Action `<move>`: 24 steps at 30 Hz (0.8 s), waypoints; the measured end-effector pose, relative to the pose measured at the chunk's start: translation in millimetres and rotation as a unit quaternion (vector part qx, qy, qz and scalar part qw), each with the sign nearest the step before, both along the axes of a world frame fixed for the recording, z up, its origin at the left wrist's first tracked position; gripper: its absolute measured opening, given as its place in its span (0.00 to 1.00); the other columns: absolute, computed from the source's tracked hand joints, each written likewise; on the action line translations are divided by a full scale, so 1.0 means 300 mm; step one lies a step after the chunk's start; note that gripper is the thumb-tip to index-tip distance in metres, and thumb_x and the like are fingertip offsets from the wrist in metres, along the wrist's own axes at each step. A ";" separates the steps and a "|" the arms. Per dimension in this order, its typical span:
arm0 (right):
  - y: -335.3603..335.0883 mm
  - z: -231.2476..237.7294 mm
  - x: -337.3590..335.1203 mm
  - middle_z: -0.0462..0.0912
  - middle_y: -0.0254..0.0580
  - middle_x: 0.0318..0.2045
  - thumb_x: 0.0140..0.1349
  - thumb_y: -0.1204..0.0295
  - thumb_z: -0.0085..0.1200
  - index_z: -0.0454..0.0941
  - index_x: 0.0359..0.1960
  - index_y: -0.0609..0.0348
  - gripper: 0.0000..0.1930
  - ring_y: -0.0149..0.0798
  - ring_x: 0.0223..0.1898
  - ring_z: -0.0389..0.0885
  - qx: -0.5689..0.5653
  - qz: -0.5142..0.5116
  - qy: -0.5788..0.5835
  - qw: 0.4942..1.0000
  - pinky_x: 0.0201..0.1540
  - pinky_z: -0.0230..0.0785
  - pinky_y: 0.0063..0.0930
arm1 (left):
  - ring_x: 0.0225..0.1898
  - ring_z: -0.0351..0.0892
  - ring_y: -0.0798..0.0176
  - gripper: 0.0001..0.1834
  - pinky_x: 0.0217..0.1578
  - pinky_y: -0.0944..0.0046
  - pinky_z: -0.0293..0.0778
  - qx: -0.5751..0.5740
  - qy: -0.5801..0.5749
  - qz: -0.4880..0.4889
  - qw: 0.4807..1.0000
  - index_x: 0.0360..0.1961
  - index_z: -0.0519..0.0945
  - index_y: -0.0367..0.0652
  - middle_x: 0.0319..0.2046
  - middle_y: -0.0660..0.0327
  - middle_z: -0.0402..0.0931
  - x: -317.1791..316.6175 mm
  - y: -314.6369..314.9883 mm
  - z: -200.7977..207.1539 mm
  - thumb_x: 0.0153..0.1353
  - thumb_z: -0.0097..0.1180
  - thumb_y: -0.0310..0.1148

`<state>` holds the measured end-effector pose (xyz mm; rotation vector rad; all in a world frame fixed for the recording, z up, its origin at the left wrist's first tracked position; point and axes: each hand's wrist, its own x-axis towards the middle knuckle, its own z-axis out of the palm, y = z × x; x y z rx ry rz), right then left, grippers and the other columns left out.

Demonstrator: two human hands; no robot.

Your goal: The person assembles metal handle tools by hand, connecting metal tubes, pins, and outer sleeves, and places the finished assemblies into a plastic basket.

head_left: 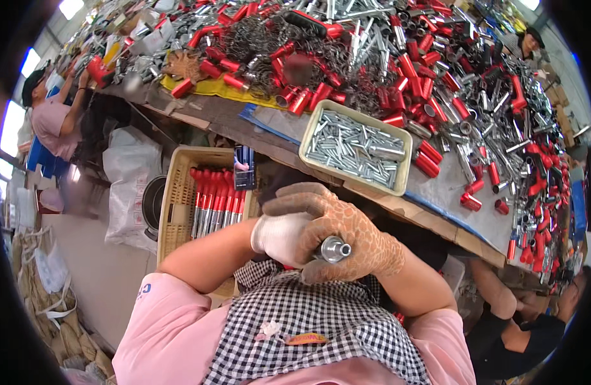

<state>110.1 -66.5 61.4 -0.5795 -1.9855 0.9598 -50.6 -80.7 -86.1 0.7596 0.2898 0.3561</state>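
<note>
Both my gloved hands are pressed together in front of my checked apron. My right hand (356,234), in an orange glove with a giraffe-like pattern, is closed around a silver metal tube (335,249). The tube's round, stepped end points toward me; the rest is hidden in the gloves. My left hand (279,236) wears a glove with a white back and brownish fingers. Its fingers curl across against the right hand, and whatever they grip is hidden. Just beyond my hands, a cream tray (305,142) of short silver pins sits at the table's edge.
Heaped red and silver tube parts (411,70) and tangled wire springs (250,48) cover the table (436,186). A yellow basket (175,192) of red-handled tools (215,199) stands left, near a white sack (132,170). Other people (55,122) work at left, far right and lower right.
</note>
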 end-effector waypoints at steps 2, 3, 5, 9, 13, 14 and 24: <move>-0.027 -0.029 -0.010 0.74 0.48 0.55 0.43 0.62 0.67 0.82 0.30 0.52 0.13 0.55 0.61 0.66 -0.018 -0.017 0.003 1.000 0.63 0.58 0.49 | 0.67 0.55 0.57 0.26 0.66 0.60 0.50 -0.066 -0.050 0.050 0.995 0.48 0.78 0.44 0.58 0.57 0.69 0.050 0.023 -0.008 0.45 0.67 0.40; -0.051 -0.028 -0.024 0.77 0.46 0.53 0.44 0.64 0.66 0.80 0.29 0.52 0.11 0.54 0.60 0.67 -0.030 -0.057 0.014 0.998 0.62 0.58 0.49 | 0.68 0.53 0.57 0.27 0.67 0.60 0.49 -0.097 -0.078 0.071 0.990 0.47 0.77 0.44 0.57 0.57 0.69 0.073 0.034 -0.004 0.45 0.67 0.40; -0.093 -0.035 -0.046 0.81 0.43 0.46 0.47 0.66 0.66 0.78 0.27 0.53 0.10 0.52 0.57 0.71 -0.071 -0.116 0.046 0.990 0.61 0.60 0.47 | 0.66 0.56 0.56 0.26 0.65 0.59 0.52 -0.027 -0.046 0.072 0.996 0.49 0.77 0.44 0.57 0.56 0.69 0.092 0.044 0.017 0.46 0.66 0.39; -0.131 -0.022 -0.052 0.83 0.44 0.44 0.57 0.66 0.64 0.76 0.26 0.54 0.09 0.50 0.56 0.71 -0.122 -0.176 0.067 0.975 0.61 0.57 0.49 | 0.61 0.67 0.53 0.25 0.59 0.57 0.65 0.220 0.110 0.102 0.964 0.53 0.74 0.45 0.54 0.54 0.71 0.051 -0.003 0.089 0.52 0.61 0.35; -0.152 -0.033 -0.037 0.82 0.44 0.42 0.55 0.74 0.62 0.76 0.27 0.56 0.05 0.48 0.49 0.75 -0.108 -0.225 0.094 0.964 0.58 0.63 0.44 | 0.54 0.74 0.52 0.22 0.52 0.57 0.73 0.637 0.121 0.194 0.736 0.50 0.77 0.45 0.50 0.53 0.75 0.053 0.060 0.340 0.53 0.61 0.35; -0.159 -0.039 -0.036 0.81 0.44 0.42 0.55 0.75 0.61 0.76 0.28 0.56 0.05 0.47 0.49 0.75 -0.101 -0.238 0.095 0.961 0.58 0.63 0.43 | 0.52 0.76 0.52 0.22 0.50 0.57 0.75 0.647 0.110 0.216 0.723 0.50 0.78 0.45 0.49 0.54 0.76 0.061 0.063 0.351 0.52 0.61 0.36; -0.214 -0.088 0.018 0.74 0.52 0.54 0.49 0.73 0.64 0.70 0.55 0.57 0.29 0.49 0.55 0.73 -0.009 -0.196 -0.004 0.980 0.59 0.65 0.40 | 0.39 0.82 0.55 0.15 0.41 0.58 0.78 0.524 0.095 0.167 0.830 0.36 0.82 0.44 0.34 0.56 0.81 0.042 0.014 0.144 0.46 0.65 0.35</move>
